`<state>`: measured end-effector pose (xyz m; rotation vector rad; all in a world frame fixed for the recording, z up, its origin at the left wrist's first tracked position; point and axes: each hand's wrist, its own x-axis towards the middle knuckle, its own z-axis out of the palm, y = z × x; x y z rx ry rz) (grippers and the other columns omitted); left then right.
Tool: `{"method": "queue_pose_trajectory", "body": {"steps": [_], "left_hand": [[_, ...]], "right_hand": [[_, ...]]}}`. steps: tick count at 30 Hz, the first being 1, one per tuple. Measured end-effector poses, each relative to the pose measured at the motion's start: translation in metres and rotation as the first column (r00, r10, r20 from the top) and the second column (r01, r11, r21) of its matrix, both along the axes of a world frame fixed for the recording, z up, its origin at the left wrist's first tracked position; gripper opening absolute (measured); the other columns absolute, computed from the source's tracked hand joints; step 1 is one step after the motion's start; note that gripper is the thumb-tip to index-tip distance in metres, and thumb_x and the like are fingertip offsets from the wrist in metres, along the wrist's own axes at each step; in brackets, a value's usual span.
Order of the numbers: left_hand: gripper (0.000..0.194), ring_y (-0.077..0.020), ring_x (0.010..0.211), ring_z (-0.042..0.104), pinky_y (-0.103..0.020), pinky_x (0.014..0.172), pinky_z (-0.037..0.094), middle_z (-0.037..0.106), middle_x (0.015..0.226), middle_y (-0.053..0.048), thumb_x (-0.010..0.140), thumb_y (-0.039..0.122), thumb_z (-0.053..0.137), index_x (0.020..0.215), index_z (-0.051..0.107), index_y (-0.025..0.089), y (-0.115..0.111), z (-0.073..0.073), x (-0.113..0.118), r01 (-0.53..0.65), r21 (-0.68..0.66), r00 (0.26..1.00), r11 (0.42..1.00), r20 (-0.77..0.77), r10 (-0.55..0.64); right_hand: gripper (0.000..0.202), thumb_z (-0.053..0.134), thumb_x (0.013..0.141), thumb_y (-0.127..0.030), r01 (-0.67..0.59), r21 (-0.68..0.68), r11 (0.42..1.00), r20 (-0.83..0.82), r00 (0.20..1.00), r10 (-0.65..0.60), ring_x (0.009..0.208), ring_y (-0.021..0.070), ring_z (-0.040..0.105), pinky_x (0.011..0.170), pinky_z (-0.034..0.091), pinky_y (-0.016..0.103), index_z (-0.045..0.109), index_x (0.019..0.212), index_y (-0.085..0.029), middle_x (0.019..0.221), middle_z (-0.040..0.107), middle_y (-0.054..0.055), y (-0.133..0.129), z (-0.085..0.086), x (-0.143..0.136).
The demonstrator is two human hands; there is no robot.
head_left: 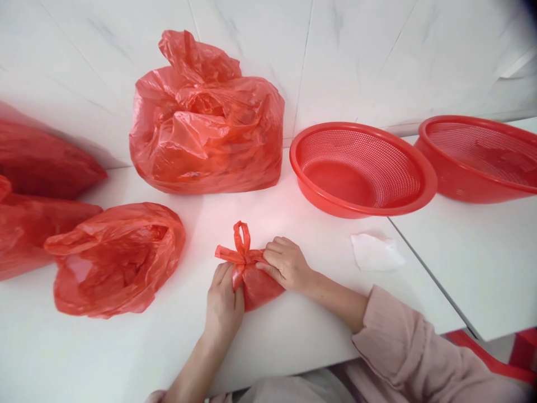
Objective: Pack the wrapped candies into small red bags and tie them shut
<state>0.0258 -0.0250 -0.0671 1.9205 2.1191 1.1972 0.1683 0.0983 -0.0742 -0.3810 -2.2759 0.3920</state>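
Note:
A small red plastic bag (262,285) lies on the white table in front of me, its neck knotted with one loop standing up and a loose end to the left. My left hand (225,296) is closed on the bag's left side, just below the knot. With its thumb and curled fingers, my right hand (289,263) grips the bag at the right of the knot. What is inside the bag cannot be made out. To the left of my hands sits an open red plastic bag (168,280) with its mouth facing up.
A large, full red bag (210,151) stands against the tiled wall. More red bags (37,224) crowd the left edge. Two red perforated baskets (361,168) sit at the back right, near a crumpled white tissue (375,252). A seam between tables runs at the right.

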Motion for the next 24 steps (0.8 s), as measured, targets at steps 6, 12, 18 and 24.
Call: {"method": "queue_pose_trajectory", "body": {"steps": [6, 12, 18, 24], "left_hand": [[0.028, -0.0182, 0.074, 0.057, -0.024, 0.057, 0.044, 0.057, 0.08, -0.002, 0.079, -0.001, 0.036, 0.085, 0.052, 0.021, 0.0015, 0.0007, 0.0011, 0.01, -0.005, 1.0, 1.0, -0.001, -0.01], [0.027, -0.0175, 0.072, 0.056, -0.024, 0.057, 0.044, 0.056, 0.079, -0.001, 0.081, 0.0, 0.036, 0.086, 0.052, 0.022, 0.0011, 0.0008, 0.0016, 0.018, -0.009, 1.0, 1.0, -0.01, -0.018], [0.026, -0.0179, 0.072, 0.056, -0.025, 0.056, 0.044, 0.057, 0.079, -0.002, 0.081, 0.0, 0.036, 0.084, 0.051, 0.022, 0.0016, -0.0008, 0.0014, 0.025, -0.009, 0.999, 1.0, -0.021, -0.026], [0.027, -0.0188, 0.073, 0.057, -0.026, 0.055, 0.044, 0.057, 0.078, -0.002, 0.08, 0.0, 0.036, 0.084, 0.052, 0.022, 0.002, -0.0019, 0.0028, 0.029, -0.01, 0.999, 1.0, -0.03, -0.029]], "right_hand": [[0.049, 0.032, 0.103, -0.041, 0.003, 0.012, 1.0, 0.032, 0.999, -0.004, 0.061, 0.014, 0.035, 0.061, 0.031, 0.028, 0.042, 0.06, -0.019, 0.059, 0.044, 0.001, -0.0006, -0.0013, 0.0002], [0.05, 0.031, 0.104, -0.041, -0.011, 0.008, 1.0, 0.038, 0.999, 0.01, 0.061, 0.014, 0.035, 0.06, 0.03, 0.027, 0.043, 0.061, -0.018, 0.06, 0.045, 0.001, -0.002, -0.0024, 0.0001], [0.049, 0.032, 0.103, -0.039, -0.032, 0.012, 0.999, 0.029, 0.999, 0.031, 0.061, 0.014, 0.036, 0.061, 0.031, 0.028, 0.043, 0.061, -0.018, 0.06, 0.047, 0.001, -0.0021, -0.0024, -0.0005], [0.049, 0.031, 0.104, -0.038, -0.052, 0.018, 0.999, 0.041, 0.998, 0.051, 0.061, 0.0139, 0.036, 0.061, 0.031, 0.028, 0.046, 0.062, -0.018, 0.061, 0.048, 0.001, -0.0032, -0.0031, -0.0007]]}}
